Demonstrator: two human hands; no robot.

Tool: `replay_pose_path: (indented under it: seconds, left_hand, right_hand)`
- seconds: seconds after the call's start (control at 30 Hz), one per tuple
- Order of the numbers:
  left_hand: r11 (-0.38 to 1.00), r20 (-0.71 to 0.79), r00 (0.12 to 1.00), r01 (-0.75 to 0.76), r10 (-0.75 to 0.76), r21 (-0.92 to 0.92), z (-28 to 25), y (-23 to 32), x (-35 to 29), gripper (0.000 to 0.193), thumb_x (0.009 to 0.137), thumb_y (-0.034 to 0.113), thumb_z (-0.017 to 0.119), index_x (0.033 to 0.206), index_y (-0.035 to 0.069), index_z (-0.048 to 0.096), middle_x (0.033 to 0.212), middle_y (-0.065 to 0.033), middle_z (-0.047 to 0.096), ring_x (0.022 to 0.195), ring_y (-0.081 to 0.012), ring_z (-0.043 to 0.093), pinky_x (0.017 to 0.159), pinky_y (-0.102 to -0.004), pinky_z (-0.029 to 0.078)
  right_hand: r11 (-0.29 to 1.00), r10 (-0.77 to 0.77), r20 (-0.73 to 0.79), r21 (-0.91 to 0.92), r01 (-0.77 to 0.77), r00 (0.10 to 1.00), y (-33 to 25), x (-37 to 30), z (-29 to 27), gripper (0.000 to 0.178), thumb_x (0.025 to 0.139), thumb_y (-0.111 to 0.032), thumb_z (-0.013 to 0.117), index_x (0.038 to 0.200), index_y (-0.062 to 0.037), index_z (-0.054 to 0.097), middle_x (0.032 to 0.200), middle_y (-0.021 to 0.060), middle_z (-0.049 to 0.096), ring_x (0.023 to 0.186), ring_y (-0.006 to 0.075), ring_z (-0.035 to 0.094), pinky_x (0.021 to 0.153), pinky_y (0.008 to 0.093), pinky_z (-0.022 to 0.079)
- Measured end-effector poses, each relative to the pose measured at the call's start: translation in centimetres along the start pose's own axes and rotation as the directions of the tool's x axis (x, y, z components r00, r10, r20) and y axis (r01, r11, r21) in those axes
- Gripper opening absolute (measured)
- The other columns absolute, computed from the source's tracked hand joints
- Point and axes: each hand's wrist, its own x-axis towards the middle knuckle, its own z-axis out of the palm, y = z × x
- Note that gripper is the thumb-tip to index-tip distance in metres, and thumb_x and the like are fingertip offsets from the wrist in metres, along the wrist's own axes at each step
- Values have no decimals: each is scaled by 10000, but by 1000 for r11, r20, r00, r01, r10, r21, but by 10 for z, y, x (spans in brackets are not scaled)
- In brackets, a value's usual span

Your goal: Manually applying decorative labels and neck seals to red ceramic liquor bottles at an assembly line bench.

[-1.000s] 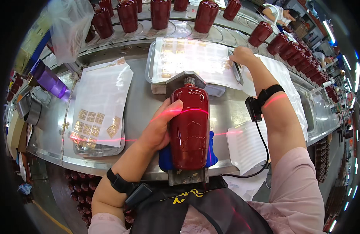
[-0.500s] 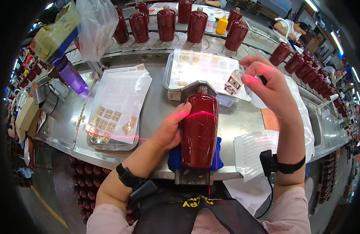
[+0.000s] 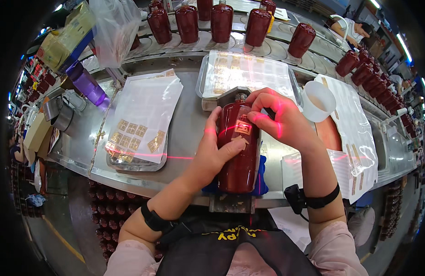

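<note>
A dark red glossy bottle [image 3: 236,175] lies tilted in front of me, its base toward me on a blue cloth [image 3: 263,172] and its neck at a metal cradle [image 3: 227,98]. My left hand [image 3: 211,154] wraps round its left side, and the thumb presses on the front at the lower part of a sticker. That sticker [image 3: 242,127], gold-marked on clear film, is against the bottle's upper front. With thumb and forefinger, my right hand [image 3: 279,117] pinches the film's upper right edge; the fingertips partly hide it. A red laser line crosses bottle and hands.
Sheets of gold stickers lie at left [image 3: 150,101] and behind the bottle [image 3: 254,71] on clear trays. A white cup [image 3: 319,100] stands right of my right hand. Several red bottles [image 3: 221,23] line the conveyor [image 3: 281,53] beyond. A purple bottle [image 3: 86,83] leans at left.
My right hand has brought the sticker down and left from the air onto the bottle's front. My left thumb has moved across onto the sticker. The conveyor bottles have shifted.
</note>
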Motion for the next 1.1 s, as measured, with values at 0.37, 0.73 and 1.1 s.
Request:
replay_pose_path:
  seconds: [0.37, 0.73, 1.1]
  left_hand:
    - [987, 10, 1000, 0, 1, -159, 6, 4, -5, 948, 878, 233, 683, 1492, -27, 8, 1420, -180, 347, 1281, -231, 418, 1073, -367, 353]
    - [996, 23, 1000, 19, -17, -88, 10, 7, -7, 979, 863, 205, 703, 1500, 2, -13, 1419, -169, 343, 1267, -222, 432, 1061, -374, 372]
    - [996, 33, 999, 12, -9, -83, 6, 2, -7, 975, 865, 212, 692, 1500, -9, -15, 1423, -170, 339, 1272, -222, 424, 1071, -371, 356]
  right_hand:
    - [999, 30, -5, 30, -30, 1000, 3, -1, 5, 124, 850, -101, 653, 850, -14, 565, 1060, 103, 606, 948, 183, 584, 843, 300, 471]
    - [999, -35, -53, 37, 37, 998, 3, -1, 7, 177, 826, -108, 701, 830, -20, 548, 949, 122, 608, 900, 285, 596, 805, 354, 489]
    - [1000, 12, -1, 15, -12, 1000, 0, 1, 5, 168, 848, -115, 669, 805, -18, 540, 1045, 108, 592, 909, 181, 562, 785, 297, 460]
